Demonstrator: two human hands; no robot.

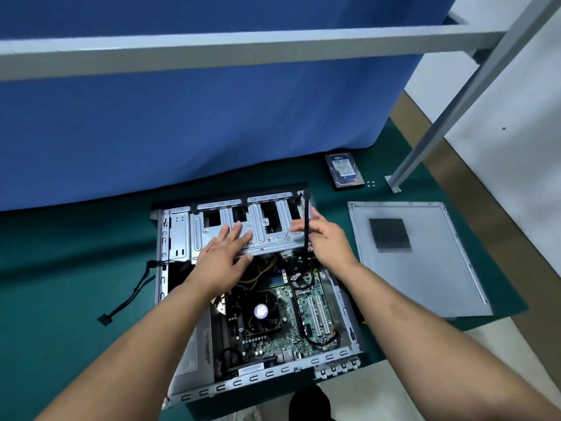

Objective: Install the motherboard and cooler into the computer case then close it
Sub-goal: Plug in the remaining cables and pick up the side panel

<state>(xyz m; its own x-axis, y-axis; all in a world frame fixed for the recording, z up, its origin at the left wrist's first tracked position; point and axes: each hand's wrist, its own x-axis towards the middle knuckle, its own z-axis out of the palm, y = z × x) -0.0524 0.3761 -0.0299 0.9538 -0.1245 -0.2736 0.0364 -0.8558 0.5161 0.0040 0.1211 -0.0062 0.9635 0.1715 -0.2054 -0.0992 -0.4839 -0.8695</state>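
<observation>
Motherboard (285, 302) and its cooler (261, 311) sit inside the open computer case (343, 302), which lies on its side on the green desk (60, 268). Beyond them, the left hand (223, 259) rests flat on the metal drive cage (267, 226), fingers (235, 230) straight and spread. The right hand (329, 235) pinches a black cable (306, 220) at the cage's right end. A side panel (425, 268) lies right of the case.
</observation>
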